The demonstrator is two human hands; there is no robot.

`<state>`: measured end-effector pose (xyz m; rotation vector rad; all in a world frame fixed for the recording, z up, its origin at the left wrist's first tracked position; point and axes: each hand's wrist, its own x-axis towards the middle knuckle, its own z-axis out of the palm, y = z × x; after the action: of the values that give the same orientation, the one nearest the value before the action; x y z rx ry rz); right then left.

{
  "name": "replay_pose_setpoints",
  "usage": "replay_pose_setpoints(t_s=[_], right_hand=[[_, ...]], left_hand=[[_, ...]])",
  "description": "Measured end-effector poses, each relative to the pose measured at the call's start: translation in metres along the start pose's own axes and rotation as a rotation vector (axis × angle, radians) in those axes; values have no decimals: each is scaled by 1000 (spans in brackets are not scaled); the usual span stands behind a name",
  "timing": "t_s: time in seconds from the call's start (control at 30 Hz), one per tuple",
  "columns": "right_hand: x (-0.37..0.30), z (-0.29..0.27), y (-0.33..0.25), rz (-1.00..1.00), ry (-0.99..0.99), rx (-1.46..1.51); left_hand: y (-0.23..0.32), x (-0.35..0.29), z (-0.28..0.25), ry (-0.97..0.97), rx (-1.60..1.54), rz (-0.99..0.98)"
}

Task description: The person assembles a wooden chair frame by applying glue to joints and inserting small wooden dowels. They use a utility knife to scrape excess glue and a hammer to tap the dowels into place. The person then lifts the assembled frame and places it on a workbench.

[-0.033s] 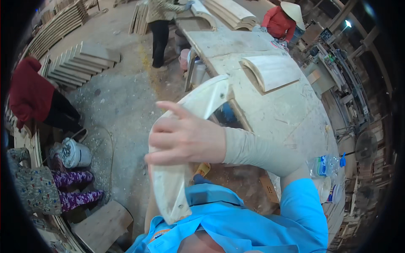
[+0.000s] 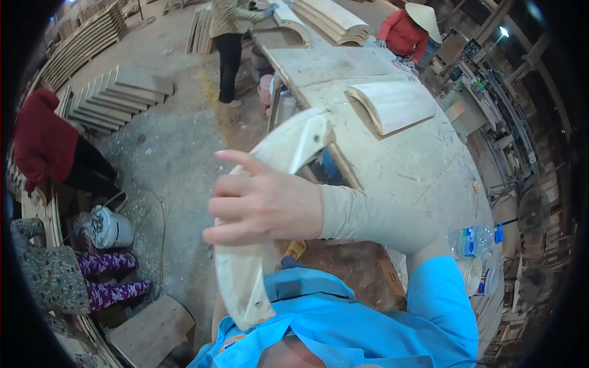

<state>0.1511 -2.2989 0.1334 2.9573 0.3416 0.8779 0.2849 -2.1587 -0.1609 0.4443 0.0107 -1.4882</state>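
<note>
A dusty workshop with a grey concrete floor (image 2: 178, 153) and a long pale wooden workbench (image 2: 417, 165); the curved, cream-coloured plywood board (image 2: 288, 144) stands on end against the person's chest, unchanged from an instant earlier, and the right hand (image 2: 264, 205) lies flat across it, fingers spread, gripping nothing

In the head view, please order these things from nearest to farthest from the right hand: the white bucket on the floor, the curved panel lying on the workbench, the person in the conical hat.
From the right hand:
1. White bucket, to its left on the floor.
2. Curved panel, up and right on the workbench.
3. Person in the conical hat, at the bench's far end.
</note>
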Motion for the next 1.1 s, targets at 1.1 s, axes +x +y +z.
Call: replay_pose_setpoints(t_s=[1.1], right_hand=[[-309, -223, -66, 963, 419, -860]], left_hand=[[-169, 265, 283, -195, 369, -144]])
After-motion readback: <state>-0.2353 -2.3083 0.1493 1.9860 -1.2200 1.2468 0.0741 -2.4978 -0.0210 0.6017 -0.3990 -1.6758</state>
